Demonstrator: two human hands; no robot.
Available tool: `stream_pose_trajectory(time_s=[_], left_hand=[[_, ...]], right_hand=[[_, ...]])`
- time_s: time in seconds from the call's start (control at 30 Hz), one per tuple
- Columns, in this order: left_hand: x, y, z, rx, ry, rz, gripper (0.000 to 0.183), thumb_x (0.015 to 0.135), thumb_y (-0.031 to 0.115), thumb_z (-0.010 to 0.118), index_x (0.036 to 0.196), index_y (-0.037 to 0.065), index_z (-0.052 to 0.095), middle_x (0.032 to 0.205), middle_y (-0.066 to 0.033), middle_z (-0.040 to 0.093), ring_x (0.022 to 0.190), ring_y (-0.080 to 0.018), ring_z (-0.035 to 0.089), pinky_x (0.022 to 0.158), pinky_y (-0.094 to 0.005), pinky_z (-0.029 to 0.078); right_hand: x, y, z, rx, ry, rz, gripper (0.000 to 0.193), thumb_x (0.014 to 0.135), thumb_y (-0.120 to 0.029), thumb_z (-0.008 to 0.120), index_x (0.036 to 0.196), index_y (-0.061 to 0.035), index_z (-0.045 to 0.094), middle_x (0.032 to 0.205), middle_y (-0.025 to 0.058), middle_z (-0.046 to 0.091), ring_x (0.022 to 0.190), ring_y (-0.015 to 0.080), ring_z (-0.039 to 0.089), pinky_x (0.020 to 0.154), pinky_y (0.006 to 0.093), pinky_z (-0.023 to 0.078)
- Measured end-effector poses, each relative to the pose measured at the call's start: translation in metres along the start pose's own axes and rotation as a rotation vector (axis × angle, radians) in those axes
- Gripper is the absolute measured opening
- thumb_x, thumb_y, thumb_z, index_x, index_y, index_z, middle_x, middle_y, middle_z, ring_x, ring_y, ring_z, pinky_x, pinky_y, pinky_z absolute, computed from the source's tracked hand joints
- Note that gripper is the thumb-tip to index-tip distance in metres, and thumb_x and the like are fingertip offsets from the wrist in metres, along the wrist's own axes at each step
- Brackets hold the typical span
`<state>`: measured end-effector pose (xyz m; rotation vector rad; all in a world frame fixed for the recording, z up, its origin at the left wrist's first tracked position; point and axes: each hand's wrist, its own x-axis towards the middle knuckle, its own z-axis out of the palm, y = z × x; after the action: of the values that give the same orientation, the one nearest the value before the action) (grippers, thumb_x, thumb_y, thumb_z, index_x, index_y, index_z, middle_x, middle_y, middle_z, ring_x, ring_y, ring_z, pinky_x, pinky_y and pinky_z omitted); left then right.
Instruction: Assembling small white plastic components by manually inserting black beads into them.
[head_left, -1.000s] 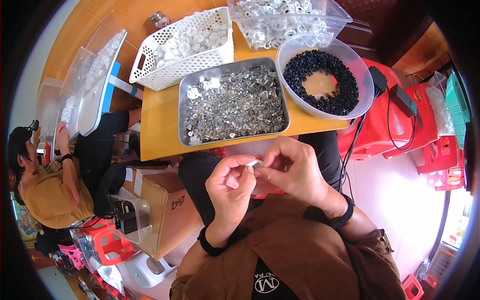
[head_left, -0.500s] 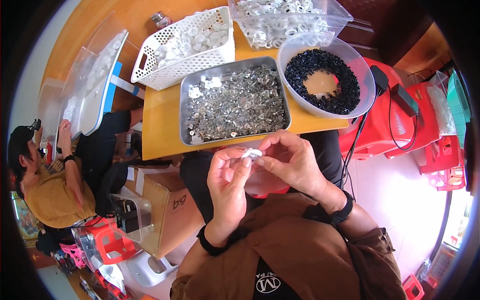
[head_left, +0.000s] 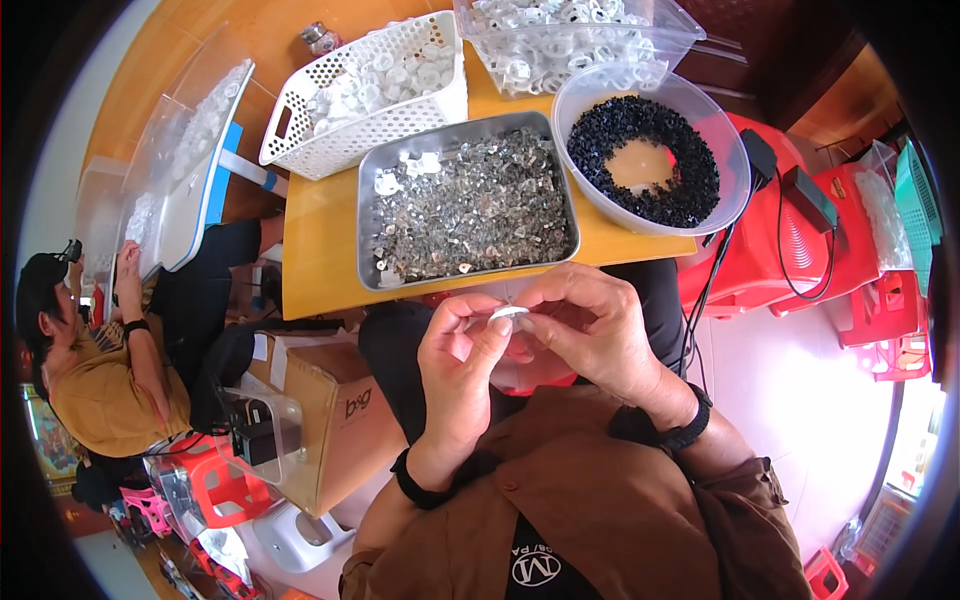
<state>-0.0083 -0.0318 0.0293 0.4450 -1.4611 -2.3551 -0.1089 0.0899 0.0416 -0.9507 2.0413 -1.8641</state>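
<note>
Between the fingertips of both hands is a small white plastic part [head_left: 509, 312], held above my lap just off the table's near edge. My left hand [head_left: 460, 355] pinches it with thumb and forefinger. From the other side my right hand [head_left: 585, 325] grips it with thumb and fingers; a tiny thing at its upper edge is too small to make out. Beyond the hands lies a metal tray [head_left: 367, 225] of small clear and metallic pieces, with a few white parts in its far left corner.
On the wooden table [head_left: 325, 245] are a white perforated basket [head_left: 375, 135] and a clear bin [head_left: 580, 55] of white parts, and a clear round tub [head_left: 735, 165] with black pieces. Cables [head_left: 705, 300] hang at the right. A cardboard box [head_left: 335, 420] and a co-worker [head_left: 110, 380] are at left.
The white part has been tilted in my fingers and now shows as a thin edge. My right fingers have shifted slightly around it. The containers stay in place.
</note>
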Motion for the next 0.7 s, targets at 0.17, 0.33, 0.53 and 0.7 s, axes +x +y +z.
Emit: stream_pose_trajectory(time_s=[0.17, 0.33, 0.53, 0.7], left_hand=[[0.001, 0.0, 0.001, -0.098, 0.041, -0.063, 0.015, 0.087, 0.001, 0.057, 0.101, 0.001, 0.051, 0.093, -0.0095, 0.06, 0.076, -0.0157, 0.061, 0.064, -0.0278, 0.053], [0.0, 0.001, 0.0, -0.097, 0.036, -0.017, 0.014, 0.086, -0.001, 0.053, 0.099, 0.002, 0.049, 0.093, -0.0093, 0.058, 0.074, -0.0154, 0.061, 0.061, -0.0281, 0.053], [0.002, -0.004, -0.004, -0.182, 0.011, -0.124, 0.013, 0.089, 0.002, 0.055, 0.101, 0.0, 0.05, 0.1, -0.0121, 0.06, 0.08, -0.0177, 0.064, 0.069, -0.0318, 0.057], [0.002, 0.0, -0.002, -0.131, -0.03, -0.154, 0.023, 0.094, 0.009, 0.054, 0.114, -0.002, 0.052, 0.105, -0.013, 0.06, 0.086, -0.0189, 0.065, 0.079, -0.0351, 0.057]], right_hand=[[-0.002, 0.001, 0.002, 0.076, -0.042, -0.003, 0.014, 0.071, 0.002, 0.072, 0.084, -0.0041, 0.07, 0.079, 0.0078, 0.066, 0.072, 0.0196, 0.064, 0.066, 0.0293, 0.052], [-0.004, 0.001, 0.005, 0.08, -0.078, -0.034, 0.016, 0.07, 0.002, 0.072, 0.084, -0.0067, 0.071, 0.079, 0.0073, 0.065, 0.074, 0.0212, 0.063, 0.066, 0.03, 0.052], [-0.004, 0.006, 0.006, -0.063, -0.014, -0.076, 0.017, 0.071, 0.0, 0.072, 0.088, -0.0056, 0.07, 0.079, 0.0093, 0.065, 0.072, 0.0221, 0.064, 0.065, 0.0313, 0.052], [-0.004, 0.009, 0.004, 0.026, 0.037, 0.074, 0.02, 0.073, -0.003, 0.072, 0.092, -0.0044, 0.068, 0.081, 0.0091, 0.064, 0.071, 0.0201, 0.066, 0.064, 0.0291, 0.052]])
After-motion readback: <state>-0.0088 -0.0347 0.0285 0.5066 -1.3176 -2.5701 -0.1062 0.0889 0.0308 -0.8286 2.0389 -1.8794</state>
